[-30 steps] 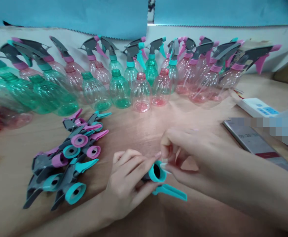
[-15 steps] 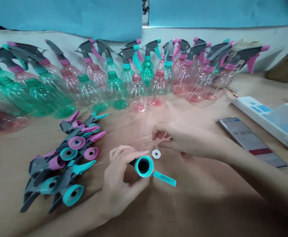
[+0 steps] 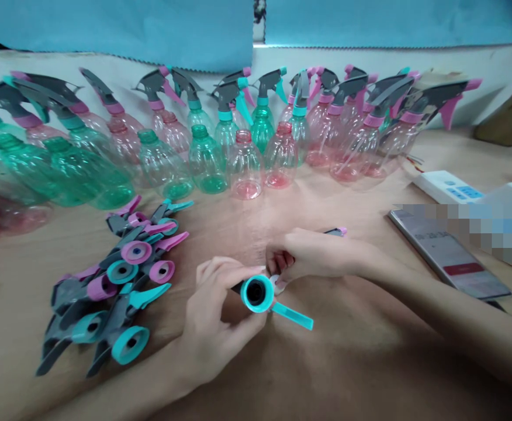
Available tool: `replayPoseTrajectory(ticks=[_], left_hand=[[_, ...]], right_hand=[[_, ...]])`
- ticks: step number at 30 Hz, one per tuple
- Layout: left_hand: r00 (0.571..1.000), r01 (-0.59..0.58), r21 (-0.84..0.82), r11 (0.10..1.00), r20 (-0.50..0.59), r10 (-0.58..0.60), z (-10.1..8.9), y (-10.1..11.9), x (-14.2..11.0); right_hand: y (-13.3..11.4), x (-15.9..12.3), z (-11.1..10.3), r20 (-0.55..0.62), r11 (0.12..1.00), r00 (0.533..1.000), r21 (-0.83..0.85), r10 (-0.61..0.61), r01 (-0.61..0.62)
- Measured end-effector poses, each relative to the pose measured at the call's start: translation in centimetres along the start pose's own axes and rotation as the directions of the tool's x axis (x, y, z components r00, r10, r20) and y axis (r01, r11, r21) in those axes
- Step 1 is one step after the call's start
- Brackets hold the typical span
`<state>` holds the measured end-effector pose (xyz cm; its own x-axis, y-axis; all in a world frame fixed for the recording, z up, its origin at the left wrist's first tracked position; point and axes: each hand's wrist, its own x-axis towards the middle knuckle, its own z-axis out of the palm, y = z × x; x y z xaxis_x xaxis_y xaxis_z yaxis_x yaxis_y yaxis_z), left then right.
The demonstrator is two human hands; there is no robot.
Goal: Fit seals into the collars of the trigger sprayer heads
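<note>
My left hand [image 3: 214, 318] is closed around a teal and grey spray trigger head [image 3: 258, 294], its open round cap facing the camera and its teal lever pointing right. My right hand [image 3: 312, 256] rests on the table just right of the cap, fingers curled down onto a small white washer [image 3: 277, 283], which is mostly hidden under the fingertips. A pile of loose trigger heads [image 3: 120, 278] in teal and pink lies on the wooden table [image 3: 326, 362] to the left.
Rows of green and pink plastic bottles [image 3: 212, 161], some with trigger heads fitted, stand along the back. A phone [image 3: 449, 257] and a white box [image 3: 453, 188] lie at the right. A pink-tipped part [image 3: 337, 232] pokes out behind my right hand.
The white washer dropped out onto the table half a second ago. My right hand has since moved down and left onto it, closing its fingers over it beside the cap.
</note>
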<state>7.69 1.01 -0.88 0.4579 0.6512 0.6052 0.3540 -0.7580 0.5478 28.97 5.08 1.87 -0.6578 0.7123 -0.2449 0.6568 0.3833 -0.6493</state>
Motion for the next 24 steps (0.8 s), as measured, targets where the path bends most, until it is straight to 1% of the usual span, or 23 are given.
replayPoseTrajectory(ticks=[4,7,11,12,13,15,17,18,19,21,22,24], left_hand=[[1.0,-0.008,0.005,1.0,0.0,0.008,-0.1,0.0,0.0],[1.0,0.008,-0.003,1.0,-0.01,-0.008,0.0,-0.1,0.0],[0.998,0.06,-0.018,0.998,-0.012,-0.06,0.1,-0.2,0.0],[0.998,0.064,-0.014,0.998,-0.011,-0.064,0.1,-0.1,0.0],[0.998,0.064,-0.008,0.998,-0.006,-0.064,0.0,-0.1,0.0],[0.999,0.054,0.005,0.999,0.004,-0.054,0.0,0.0,0.1],[0.999,0.042,0.015,0.999,0.013,-0.043,0.0,0.0,0.1],[0.999,0.033,0.017,0.999,0.013,-0.033,0.0,0.1,0.1],[1.0,0.023,0.019,1.0,0.009,-0.023,0.0,0.1,0.1],[1.0,0.004,0.029,1.0,0.0,-0.004,0.0,0.0,0.1],[1.0,-0.003,0.032,0.999,-0.002,0.003,0.0,0.0,0.1],[1.0,-0.012,0.033,0.999,0.002,0.012,0.0,-0.1,-0.1]], right_hand=[[0.0,0.2,0.2,0.036,0.999,0.999,0.034,0.003,-0.004],[-0.5,-0.2,-0.4,0.021,0.999,1.0,0.047,0.023,-0.024],[-1.5,-1.6,-2.7,-0.075,0.996,0.994,0.045,0.08,-0.077],[-1.9,-2.0,-3.3,-0.145,0.997,0.987,0.054,0.062,-0.055],[-2.3,-2.4,-3.8,-0.172,0.995,0.984,0.097,0.043,-0.027],[-3.1,-2.9,-4.1,-0.159,0.983,0.985,0.181,0.062,-0.033],[-4.1,-3.1,-3.6,-0.123,0.972,0.991,0.233,0.06,-0.03],[-4.5,-3.1,-3.1,-0.12,0.971,0.992,0.239,0.03,0.0],[-4.9,-3.1,-2.6,-0.147,0.971,0.989,0.232,-0.031,0.065],[-5.5,-3.0,-1.4,-0.237,0.973,0.969,0.199,-0.067,0.116],[-5.7,-3.0,-0.8,-0.291,0.979,0.954,0.164,-0.066,0.117],[-5.8,-3.0,0.0,-0.39,0.993,0.92,0.094,-0.031,0.073]])
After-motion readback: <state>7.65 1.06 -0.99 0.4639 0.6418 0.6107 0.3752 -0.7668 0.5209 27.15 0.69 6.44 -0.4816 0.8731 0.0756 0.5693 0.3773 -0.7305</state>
